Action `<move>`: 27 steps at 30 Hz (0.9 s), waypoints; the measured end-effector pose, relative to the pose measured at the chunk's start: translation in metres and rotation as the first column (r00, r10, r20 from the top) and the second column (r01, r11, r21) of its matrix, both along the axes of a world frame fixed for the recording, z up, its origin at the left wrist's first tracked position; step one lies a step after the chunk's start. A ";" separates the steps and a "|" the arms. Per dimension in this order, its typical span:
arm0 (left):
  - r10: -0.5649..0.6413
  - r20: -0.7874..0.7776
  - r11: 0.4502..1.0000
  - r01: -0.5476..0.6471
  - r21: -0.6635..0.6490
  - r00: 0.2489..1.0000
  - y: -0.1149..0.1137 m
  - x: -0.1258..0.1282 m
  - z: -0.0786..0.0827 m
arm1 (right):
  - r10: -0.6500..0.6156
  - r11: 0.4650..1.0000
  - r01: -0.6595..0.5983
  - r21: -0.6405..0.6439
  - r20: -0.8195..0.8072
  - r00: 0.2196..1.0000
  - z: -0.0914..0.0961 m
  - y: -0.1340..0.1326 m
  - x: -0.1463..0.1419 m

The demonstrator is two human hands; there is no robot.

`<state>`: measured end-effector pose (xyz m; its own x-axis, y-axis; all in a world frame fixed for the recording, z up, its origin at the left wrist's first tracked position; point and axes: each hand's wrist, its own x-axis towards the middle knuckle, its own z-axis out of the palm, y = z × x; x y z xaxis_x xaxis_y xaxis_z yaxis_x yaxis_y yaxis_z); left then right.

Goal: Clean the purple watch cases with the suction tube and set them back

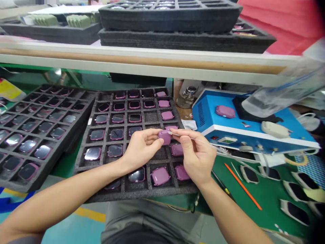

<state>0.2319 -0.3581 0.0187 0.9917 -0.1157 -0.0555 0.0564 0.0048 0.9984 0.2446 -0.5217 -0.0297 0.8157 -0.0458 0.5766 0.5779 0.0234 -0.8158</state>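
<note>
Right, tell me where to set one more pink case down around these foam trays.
Bare green mat lies between the orange stick and the white-rimmed dark panels. The foam tray has a vacant cell, left of a pink case. It is crowded around the left hand, the right hand with its thin pick, and the held pink case.

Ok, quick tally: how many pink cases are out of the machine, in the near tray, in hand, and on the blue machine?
Pink cases in near tray: 7
Held case in left hand: 1
Case on blue machine: 1
Total: 9
</note>
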 end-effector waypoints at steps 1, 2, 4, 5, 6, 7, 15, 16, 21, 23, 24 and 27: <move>0.005 -0.006 1.000 -0.006 -0.023 1.000 0.000 0.001 0.000 | 0.006 1.000 -0.006 0.003 0.001 1.000 0.000 0.000 0.000; 0.010 -0.012 0.999 -0.011 -0.045 1.000 0.000 0.001 0.000 | 0.011 1.000 -0.011 0.004 0.003 1.000 0.001 0.000 0.000; 0.019 -0.022 0.997 -0.021 -0.074 1.000 0.001 0.001 0.000 | 0.017 1.000 -0.017 -0.002 0.005 1.000 0.002 0.000 -0.001; 0.025 -0.027 0.997 -0.028 -0.079 0.999 0.000 0.001 0.000 | 0.014 1.000 -0.014 -0.007 0.005 1.000 0.002 0.000 -0.002; 0.034 -0.032 0.996 -0.036 -0.079 0.999 0.000 0.001 0.001 | 0.007 1.000 -0.007 -0.014 0.007 1.000 0.003 0.000 -0.002; 0.042 -0.035 0.996 -0.045 -0.077 0.998 0.000 0.001 0.001 | 0.000 1.000 0.000 -0.023 0.008 1.000 0.003 0.000 -0.002; 0.051 -0.031 0.994 -0.053 -0.095 0.998 -0.001 0.002 0.001 | -0.020 0.999 0.020 -0.041 0.007 1.000 0.004 0.000 -0.002; 0.049 -0.030 0.994 -0.052 -0.099 0.998 -0.001 0.002 0.001 | -0.017 0.999 0.017 -0.036 0.003 1.000 0.003 0.000 -0.002; 0.037 -0.015 0.995 -0.039 -0.092 0.999 0.000 0.001 0.001 | -0.004 1.000 0.004 -0.016 -0.002 1.000 0.003 0.000 -0.003; 0.044 -0.018 0.995 -0.045 -0.085 0.999 0.000 0.001 0.000 | -0.004 1.000 0.004 -0.013 -0.005 1.000 0.003 0.000 -0.002; 0.045 -0.019 0.995 -0.046 -0.083 0.999 0.001 0.001 0.000 | -0.004 1.000 0.003 -0.012 -0.007 1.000 0.003 0.000 -0.002; 0.047 -0.016 0.996 -0.048 -0.081 0.999 0.000 0.000 -0.001 | -0.002 1.000 0.002 -0.010 -0.010 1.000 0.003 0.000 -0.002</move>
<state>0.2321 -0.3576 0.0179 0.9954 -0.0732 -0.0616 0.0681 0.0887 0.9937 0.2423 -0.5217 -0.0267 0.8215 -0.0415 0.5686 0.5695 0.0140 -0.8218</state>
